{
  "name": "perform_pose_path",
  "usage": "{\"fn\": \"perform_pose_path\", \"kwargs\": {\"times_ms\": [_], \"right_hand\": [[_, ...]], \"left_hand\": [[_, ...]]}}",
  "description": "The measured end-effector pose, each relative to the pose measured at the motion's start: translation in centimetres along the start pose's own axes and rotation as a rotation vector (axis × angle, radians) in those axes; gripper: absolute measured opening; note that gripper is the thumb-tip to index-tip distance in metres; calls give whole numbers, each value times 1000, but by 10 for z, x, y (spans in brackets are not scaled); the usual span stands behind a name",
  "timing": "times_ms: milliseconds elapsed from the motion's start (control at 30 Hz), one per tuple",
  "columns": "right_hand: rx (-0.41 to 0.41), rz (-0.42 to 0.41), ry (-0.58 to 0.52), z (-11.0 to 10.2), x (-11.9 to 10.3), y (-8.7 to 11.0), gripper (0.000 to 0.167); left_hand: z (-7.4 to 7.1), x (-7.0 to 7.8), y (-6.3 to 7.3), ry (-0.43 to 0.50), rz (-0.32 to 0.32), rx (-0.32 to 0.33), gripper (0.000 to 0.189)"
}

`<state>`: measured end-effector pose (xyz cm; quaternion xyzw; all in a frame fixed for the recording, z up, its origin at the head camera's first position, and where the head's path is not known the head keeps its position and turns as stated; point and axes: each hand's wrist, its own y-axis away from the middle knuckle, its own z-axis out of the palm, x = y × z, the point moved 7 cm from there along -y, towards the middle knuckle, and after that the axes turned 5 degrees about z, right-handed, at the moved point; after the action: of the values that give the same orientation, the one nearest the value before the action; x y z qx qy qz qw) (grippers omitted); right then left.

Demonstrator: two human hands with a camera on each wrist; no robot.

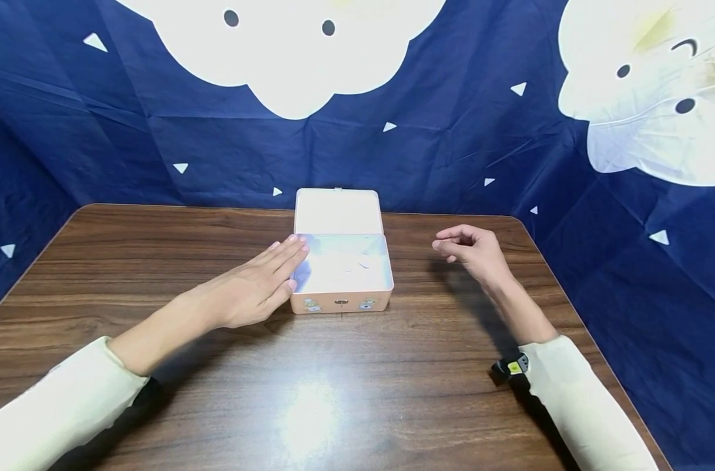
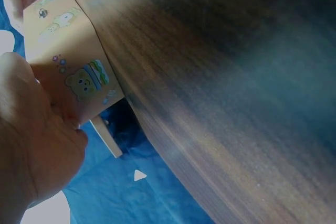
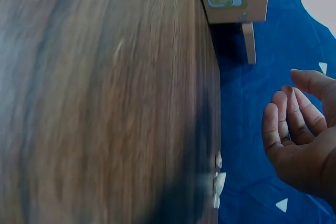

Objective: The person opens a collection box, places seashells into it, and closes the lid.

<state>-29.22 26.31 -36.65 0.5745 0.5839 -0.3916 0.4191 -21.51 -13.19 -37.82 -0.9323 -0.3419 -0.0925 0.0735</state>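
Note:
An orange metal box (image 1: 341, 302) with bear pictures on its sides stands on the table, its lid (image 1: 338, 210) swung back and its pale inside facing up. A few small thin shapes show on the bottom of the inside. My left hand (image 1: 252, 288) rests at the box's left side, fingers straight and fingertips over the rim. In the left wrist view, that hand (image 2: 37, 140) lies along the bear-printed side wall. To the right of the box my right hand (image 1: 477, 254) hovers above the table, fingers loosely bent, holding nothing; the right wrist view shows its palm (image 3: 302, 156) bare.
A brown wood-grain table (image 1: 357, 386) spreads around the box, with a bright light reflection near its front. Behind it hangs a blue cloth (image 1: 233, 150) with white clouds and triangles. A dark wrist strap (image 1: 510, 367) sits at the right sleeve.

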Motion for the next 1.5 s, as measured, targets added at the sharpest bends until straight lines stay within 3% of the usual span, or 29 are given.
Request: {"fn": "perform_pose_path", "kwargs": {"times_ms": [600,833,1300,1500], "right_hand": [[41,67,27,-37,29,-8,39],[27,117,21,-44,43,-13,48],[-30,213,148,-51,61,-27,56],[-3,268,209,-52,64,-33,57]], "left_hand": [[0,1,0,-9,3,1,65],[0,2,-1,-1,0,-5,65],[-1,2,-1,-16,-2,-9,65],[-3,3,0,-23,-1,-7,65]]}}
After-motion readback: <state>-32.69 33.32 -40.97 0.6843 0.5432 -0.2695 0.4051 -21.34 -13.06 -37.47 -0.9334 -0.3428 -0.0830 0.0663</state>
